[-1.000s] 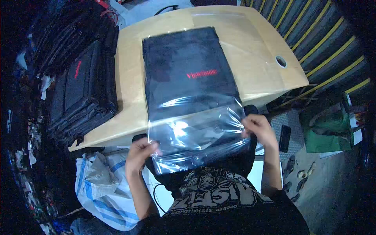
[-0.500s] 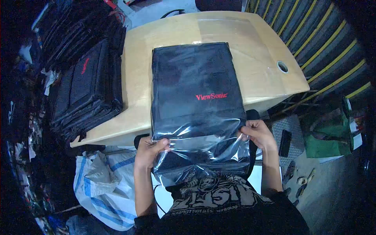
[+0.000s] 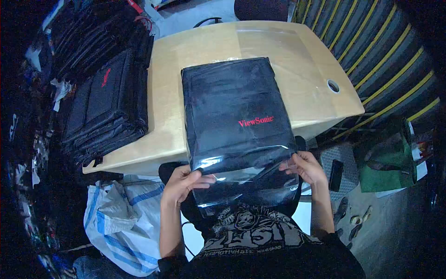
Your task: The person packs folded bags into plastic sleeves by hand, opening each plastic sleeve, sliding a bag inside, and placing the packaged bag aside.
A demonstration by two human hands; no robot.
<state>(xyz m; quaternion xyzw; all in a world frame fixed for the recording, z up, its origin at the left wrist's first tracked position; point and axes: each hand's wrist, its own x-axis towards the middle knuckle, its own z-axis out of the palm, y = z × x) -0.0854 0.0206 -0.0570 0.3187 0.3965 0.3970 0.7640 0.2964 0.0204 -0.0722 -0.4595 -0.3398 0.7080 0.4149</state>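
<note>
Clear, thin plastic sleeve (image 3: 246, 188) encloses a flat black fabric bag with red ViewSonic lettering (image 3: 232, 100), lying mostly on the pale wooden table (image 3: 316, 95), its near end past the edge. Left hand (image 3: 178, 185) and right hand (image 3: 308, 168) pinch the sleeve's sides, fingers beneath, thumbs above. Uneven pulling could tear the film; a loosened grip could let the overhanging end sag.

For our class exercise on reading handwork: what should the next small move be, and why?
Probably fold the loose end of the clear sleeve against the bag. The bag appears to lie inside, while spare plastic extends past its near edge; the left hand and right hand hold opposite sides there, so they seem well placed to fold it.
</note>
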